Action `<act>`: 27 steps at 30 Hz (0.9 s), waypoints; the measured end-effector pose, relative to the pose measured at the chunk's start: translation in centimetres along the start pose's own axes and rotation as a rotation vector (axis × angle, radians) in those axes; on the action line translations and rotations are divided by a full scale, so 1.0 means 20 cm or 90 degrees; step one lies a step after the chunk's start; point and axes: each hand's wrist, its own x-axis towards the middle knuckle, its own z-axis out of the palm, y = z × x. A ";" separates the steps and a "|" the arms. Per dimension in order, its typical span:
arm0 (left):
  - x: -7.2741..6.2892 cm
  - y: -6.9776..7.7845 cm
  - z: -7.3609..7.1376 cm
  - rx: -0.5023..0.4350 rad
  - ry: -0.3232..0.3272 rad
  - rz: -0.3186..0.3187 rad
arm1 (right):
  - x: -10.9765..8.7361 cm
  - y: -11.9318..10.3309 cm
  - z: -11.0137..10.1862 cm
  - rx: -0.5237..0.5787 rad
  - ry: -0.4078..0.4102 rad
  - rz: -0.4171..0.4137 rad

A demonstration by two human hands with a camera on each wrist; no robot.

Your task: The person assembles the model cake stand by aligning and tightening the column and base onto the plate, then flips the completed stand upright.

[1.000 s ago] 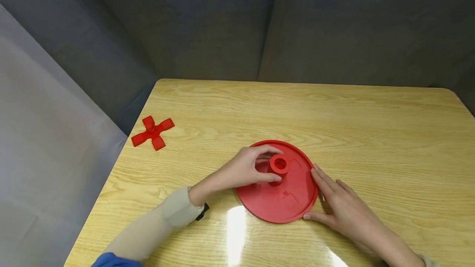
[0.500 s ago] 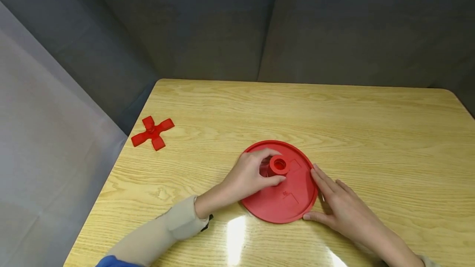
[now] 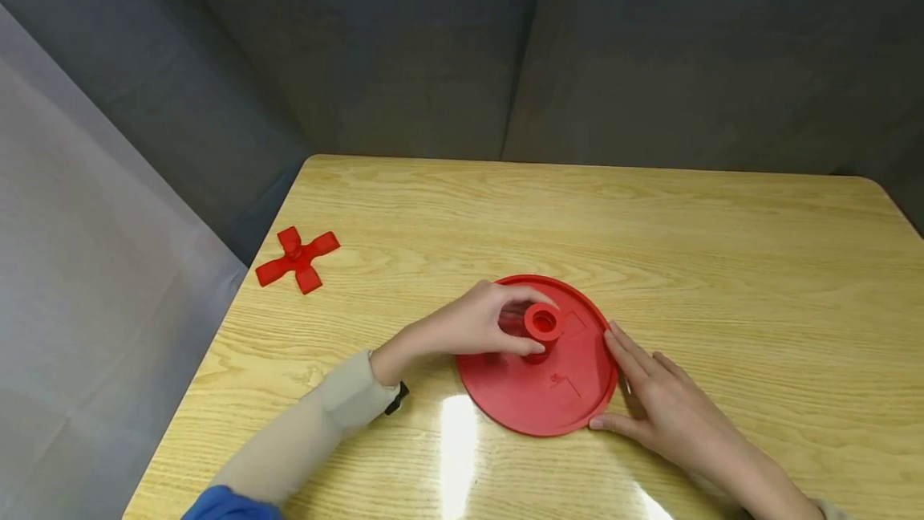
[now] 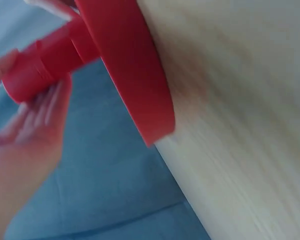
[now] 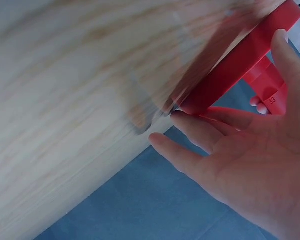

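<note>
A round red plate (image 3: 530, 404) with a raised rim lies on the table. From its middle rises a hollow red cylinder (image 3: 543, 336), open at the top. My left hand (image 3: 480, 321) grips the cylinder, thumb on the near side and fingers curled round the far side. In the left wrist view, the stepped sides of the cylinder (image 4: 52, 59) meet the plate (image 4: 132, 75). My right hand (image 3: 667, 404) has its fingers extended, with thumb and fingertips against the plate's right rim. The right wrist view shows these fingers (image 5: 195, 130) along the plate's edge (image 5: 235, 62).
A red cross-shaped piece (image 3: 297, 258) with four flat arms and a raised centre lies near the left edge of the wooden table (image 3: 722, 263). Dark cloth (image 3: 404, 54) hangs behind the table, and paler cloth (image 3: 94, 303) at the left.
My left hand twisted round the cylinder and then back, its thumb and wrist shifting with it. The cylinder stays at the plate's middle. My right hand keeps its place on the rim.
</note>
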 end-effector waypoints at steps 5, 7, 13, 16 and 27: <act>0.03 -0.04 -0.04 -0.066 -0.072 0.012 | 0.00 0.00 0.00 0.003 0.006 -0.001; 0.03 -0.05 -0.04 -0.075 -0.082 0.012 | 0.00 0.00 0.00 0.002 0.008 -0.002; 0.00 -0.02 -0.02 -0.043 -0.037 0.009 | 0.00 0.00 0.00 0.006 0.008 -0.006; -0.03 0.02 0.02 -0.044 0.040 -0.012 | 0.00 0.00 -0.01 0.004 0.006 -0.006; -0.06 0.11 0.15 0.036 0.231 -0.060 | 0.00 0.00 -0.01 0.005 0.004 -0.009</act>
